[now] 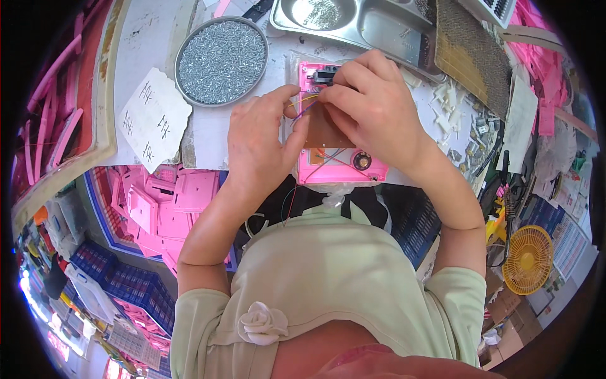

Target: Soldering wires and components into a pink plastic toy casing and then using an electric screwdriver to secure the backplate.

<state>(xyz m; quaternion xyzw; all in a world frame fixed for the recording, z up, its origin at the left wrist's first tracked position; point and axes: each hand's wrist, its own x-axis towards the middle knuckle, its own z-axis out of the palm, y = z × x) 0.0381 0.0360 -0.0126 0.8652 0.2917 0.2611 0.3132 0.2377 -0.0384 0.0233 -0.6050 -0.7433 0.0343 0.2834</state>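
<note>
A pink plastic housing (341,174) lies on the bench in front of me, with a brown board (334,134) across its middle. Near its far end is a black part (324,76); a round black speaker (362,160) sits at the near end. My right hand (382,107) bends over the housing, thumb and forefinger pinched on thin yellow and purple wires (305,110). These wires run to my left hand (259,139), whose curled fingers hold them at the housing's left side. My right fingers hide the wire ends. Loose red and green wires hang over the near edge.
At the far left stands a round tray (222,61) of small metal screws, beside a torn paper (154,120). A metal tray (391,35) lies beyond my hands. White plastic bits (447,107) and small metal parts are scattered right. A crate of pink panels (167,208) sits left below the bench.
</note>
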